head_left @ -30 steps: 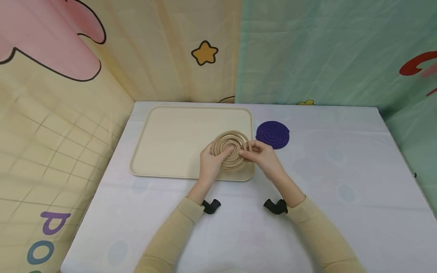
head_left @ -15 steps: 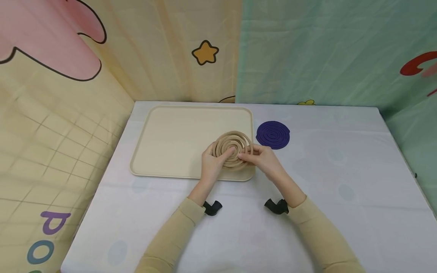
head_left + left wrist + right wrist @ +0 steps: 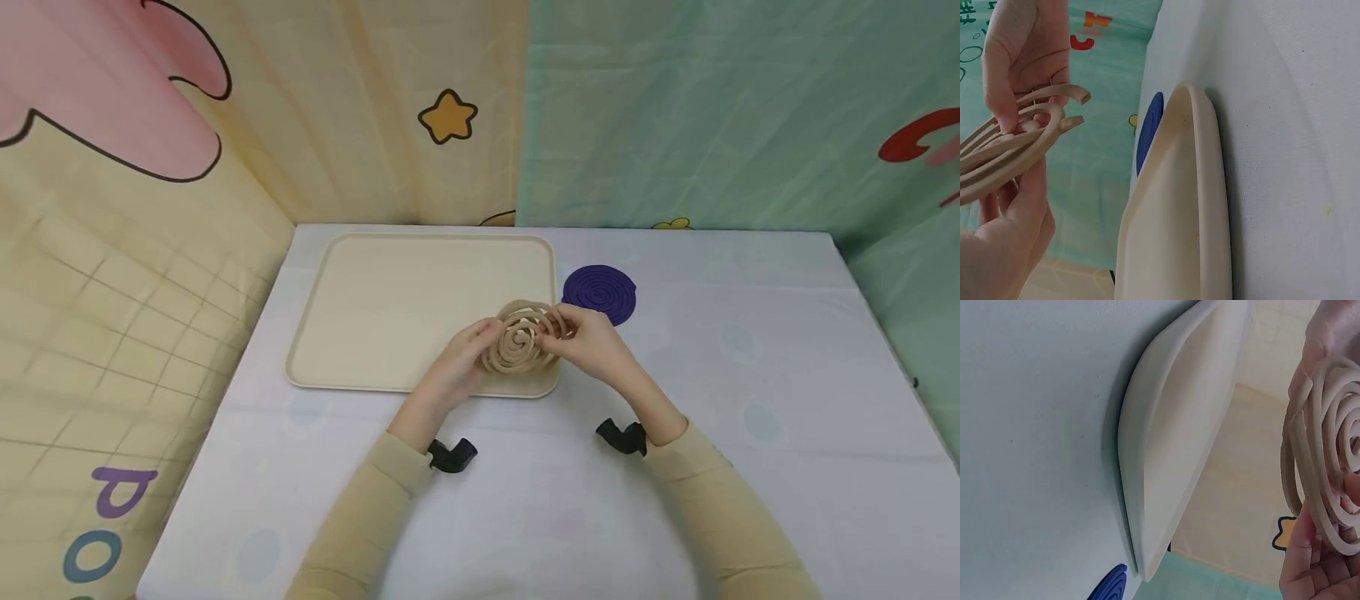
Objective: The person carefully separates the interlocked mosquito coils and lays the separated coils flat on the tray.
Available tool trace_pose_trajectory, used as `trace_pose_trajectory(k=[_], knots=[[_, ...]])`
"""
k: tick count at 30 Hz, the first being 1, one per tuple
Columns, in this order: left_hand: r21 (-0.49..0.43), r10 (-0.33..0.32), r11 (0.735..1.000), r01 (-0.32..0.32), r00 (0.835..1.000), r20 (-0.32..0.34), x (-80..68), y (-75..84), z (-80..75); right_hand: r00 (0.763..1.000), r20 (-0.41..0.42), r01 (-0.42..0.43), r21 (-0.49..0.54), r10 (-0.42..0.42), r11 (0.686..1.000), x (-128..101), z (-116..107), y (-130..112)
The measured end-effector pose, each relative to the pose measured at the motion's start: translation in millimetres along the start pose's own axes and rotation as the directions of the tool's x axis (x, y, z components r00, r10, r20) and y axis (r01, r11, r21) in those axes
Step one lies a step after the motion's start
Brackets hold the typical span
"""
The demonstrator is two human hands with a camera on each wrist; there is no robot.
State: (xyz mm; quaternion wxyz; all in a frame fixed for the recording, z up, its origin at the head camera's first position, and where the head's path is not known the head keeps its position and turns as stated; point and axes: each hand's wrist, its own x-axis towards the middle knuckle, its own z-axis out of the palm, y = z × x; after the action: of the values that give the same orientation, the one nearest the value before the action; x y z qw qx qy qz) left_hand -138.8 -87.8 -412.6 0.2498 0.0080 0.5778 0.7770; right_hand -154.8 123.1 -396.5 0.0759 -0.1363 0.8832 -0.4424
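I have both hands up over the near right corner of the tray (image 3: pixel 375 300). My left hand (image 3: pixel 457 367) and right hand (image 3: pixel 592 342) each pinch the beige coil (image 3: pixel 521 342), lifted and tilted, its rings pulling apart. Farther out, the purple coil (image 3: pixel 598 294) lies flat on the surface (image 3: pixel 750 375), just beside the tray.

A tan spiral coil (image 3: pixel 522 340) is held up off the tray, tilted, its rings pulled apart into two loose interleaved spirals. One free end juts out at the rim. It hangs over the tray's near right corner.
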Motion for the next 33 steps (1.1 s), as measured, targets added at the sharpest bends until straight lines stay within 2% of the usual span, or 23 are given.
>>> trace_pose_trajectory(k=[2, 4, 9, 13, 16, 22, 25, 28, 30, 33], knots=[[-0.017, -0.03, 0.999, 0.031, 0.998, 0.059, -1.1, 1.9, -1.9, 1.0, 0.001, 0.024, -0.031, -0.024, 0.999, -0.2, -1.4, -0.7], [-0.033, -0.058, 0.998, 0.061, 0.995, 0.085, -1.3, 2.5, -2.7, 0.998, 0.008, 0.058, -0.051, -0.058, 0.997, -0.5, -1.8, -1.2], [0.002, -0.079, 0.997, 0.079, 0.995, 0.068, -0.2, 0.6, -1.3, 0.986, 0.02, 0.168, -0.104, -0.167, 0.98, -0.7, 0.1, -1.4], [0.036, -0.042, 0.999, 0.041, 0.999, 0.027, -0.5, -2.2, 2.2, 0.979, -0.002, 0.203, -0.116, -0.205, 0.972, -0.5, 2.3, -0.1], [0.035, 0.001, 0.999, 0.0, 1.0, -0.028, -1.4, -4.1, 6.0, 0.974, -0.048, 0.215, -0.103, -0.221, 0.971, 0.2, 4.5, 0.9], [0.01, 0.143, 0.99, -0.142, 0.984, -0.108, -3.4, -6.2, 13.7, 0.951, -0.201, 0.225, -0.07, -0.234, 0.972, 1.9, 10.8, 0.0], [-0.003, 0.219, 0.975, -0.221, 0.966, -0.138, -3.3, -7.9, 15.7, 0.95, -0.255, 0.183, -0.013, -0.18, 0.983, 0.8, 14.3, -2.0], [0.024, 0.3, 0.953, -0.301, 0.936, -0.187, -2.4, -10.9, 16.8, 0.967, -0.241, 0.118, 0.143, -0.081, 0.983, -2.1, 17.8, -4.4], [0.087, 0.363, 0.932, -0.352, 0.906, -0.219, -1.4, -13.7, 17.2, 0.984, -0.171, 0.092, 0.303, -0.041, 0.949, -4.1, 19.7, -6.7], [0.171, 0.456, 0.888, -0.426, 0.862, -0.222, 0.5, -18.1, 18.2, 0.999, -0.022, 0.046, 0.51, -0.041, 0.859, -5.5, 22.6, -9.0]])
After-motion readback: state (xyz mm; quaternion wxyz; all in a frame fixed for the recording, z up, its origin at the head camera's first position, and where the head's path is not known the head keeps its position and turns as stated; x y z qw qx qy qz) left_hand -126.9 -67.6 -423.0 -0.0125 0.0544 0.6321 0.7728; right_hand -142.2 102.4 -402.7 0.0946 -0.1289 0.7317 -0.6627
